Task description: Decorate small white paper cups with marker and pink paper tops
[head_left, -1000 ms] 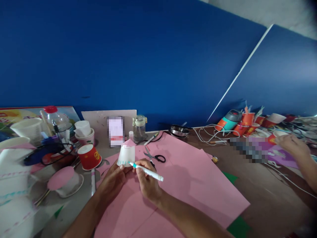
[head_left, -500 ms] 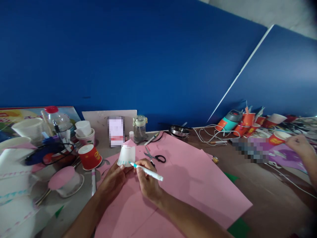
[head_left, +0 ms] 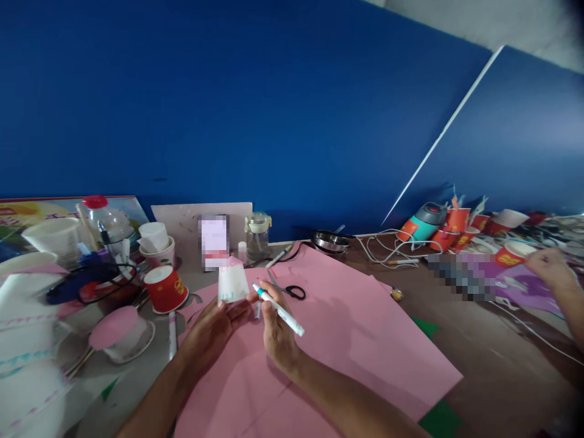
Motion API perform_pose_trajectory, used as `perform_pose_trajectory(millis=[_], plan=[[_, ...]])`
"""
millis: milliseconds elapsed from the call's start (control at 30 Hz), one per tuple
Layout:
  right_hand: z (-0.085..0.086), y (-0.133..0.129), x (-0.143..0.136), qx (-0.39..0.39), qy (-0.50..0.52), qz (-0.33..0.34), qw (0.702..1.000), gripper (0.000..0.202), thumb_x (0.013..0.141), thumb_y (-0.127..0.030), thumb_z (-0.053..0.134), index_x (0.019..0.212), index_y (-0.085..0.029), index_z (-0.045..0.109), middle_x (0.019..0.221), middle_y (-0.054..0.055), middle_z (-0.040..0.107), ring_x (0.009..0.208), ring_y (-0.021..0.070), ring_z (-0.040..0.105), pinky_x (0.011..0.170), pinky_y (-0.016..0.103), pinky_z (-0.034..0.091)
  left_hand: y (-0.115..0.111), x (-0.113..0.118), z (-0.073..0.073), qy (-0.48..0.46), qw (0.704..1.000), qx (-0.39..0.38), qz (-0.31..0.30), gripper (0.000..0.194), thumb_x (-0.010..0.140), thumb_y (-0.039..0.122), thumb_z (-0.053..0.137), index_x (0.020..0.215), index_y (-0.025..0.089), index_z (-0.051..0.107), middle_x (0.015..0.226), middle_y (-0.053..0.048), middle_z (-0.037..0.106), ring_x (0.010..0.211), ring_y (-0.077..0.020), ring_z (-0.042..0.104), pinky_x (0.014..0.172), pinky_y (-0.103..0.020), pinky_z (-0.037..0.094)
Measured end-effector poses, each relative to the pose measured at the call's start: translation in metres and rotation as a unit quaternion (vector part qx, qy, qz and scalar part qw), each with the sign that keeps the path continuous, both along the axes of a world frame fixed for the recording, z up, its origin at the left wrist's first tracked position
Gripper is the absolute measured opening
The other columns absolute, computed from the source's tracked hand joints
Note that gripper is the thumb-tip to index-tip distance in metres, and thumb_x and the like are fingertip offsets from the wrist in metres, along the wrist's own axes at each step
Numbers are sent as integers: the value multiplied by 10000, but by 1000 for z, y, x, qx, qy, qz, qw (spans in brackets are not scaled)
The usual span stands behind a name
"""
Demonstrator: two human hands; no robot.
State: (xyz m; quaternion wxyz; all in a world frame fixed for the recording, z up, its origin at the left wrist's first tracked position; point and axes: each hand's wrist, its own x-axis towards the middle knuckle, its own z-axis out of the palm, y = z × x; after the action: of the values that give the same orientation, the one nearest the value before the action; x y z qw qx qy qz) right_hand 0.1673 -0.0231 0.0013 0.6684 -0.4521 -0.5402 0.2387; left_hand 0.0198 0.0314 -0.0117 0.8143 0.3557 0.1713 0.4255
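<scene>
My left hand is closed on the lower rim of a small white paper cup, held upside down with pink paper at its top. Short teal strokes run along part of the cup's lower edge. My right hand grips a white marker, its teal tip pointing up and left, just right of the cup and apart from it. Beneath both hands lies a large pink paper sheet. Black-handled scissors rest on the sheet beyond my right hand.
A red paper cup and a pink-topped cup stand at left beside white cups with drawn lines. Behind are a lidded jar and a black pan. At far right, another person's hand is near a red cup.
My right hand has drawn the marker away from the cup, to the right and slightly up. The cup has turned and tilted a little in my left hand.
</scene>
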Motion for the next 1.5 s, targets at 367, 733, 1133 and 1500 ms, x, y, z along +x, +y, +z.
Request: perform_pose_trajectory(millis=[367,733,1133,1500], plan=[[2,-6,-1,33,-59,39,997,407,1008,-464,396,1312,-228,530,1097,89,665,988,210,642,865,346,533,2,1,-9,-4,1000,-2,18,282,870,318,652,1126,205,692,1136,-117,739,1136,-301,632,1044,-485,411],[1,-2,-2,27,-15,-1,1000,292,1017,-404,392,1217,-231,517,1011,63,683,925,190,626,827,330,518,-4,4,3,31,999,23,8,411,859,316,664,1255,215,621,1248,-144,679,1226,-338,560,1011,-500,424],[2,-4,-1,22,-64,-8,998,252,1003,-385,420,1078,-218,593,953,51,666,816,180,608,730,307,518,-2,2,1,43,998,0,42,441,856,263,663,1287,222,579,1135,-113,724,1134,-287,626,980,-423,450],[0,-2,0,21,-90,-13,996,254,997,-372,423,1042,-219,620,919,71,664,781,194,613,704,334,529,-1,2,0,50,998,6,49,262,828,299,704,1067,196,674,1097,-105,731,1104,-286,632,1022,-463,419]])
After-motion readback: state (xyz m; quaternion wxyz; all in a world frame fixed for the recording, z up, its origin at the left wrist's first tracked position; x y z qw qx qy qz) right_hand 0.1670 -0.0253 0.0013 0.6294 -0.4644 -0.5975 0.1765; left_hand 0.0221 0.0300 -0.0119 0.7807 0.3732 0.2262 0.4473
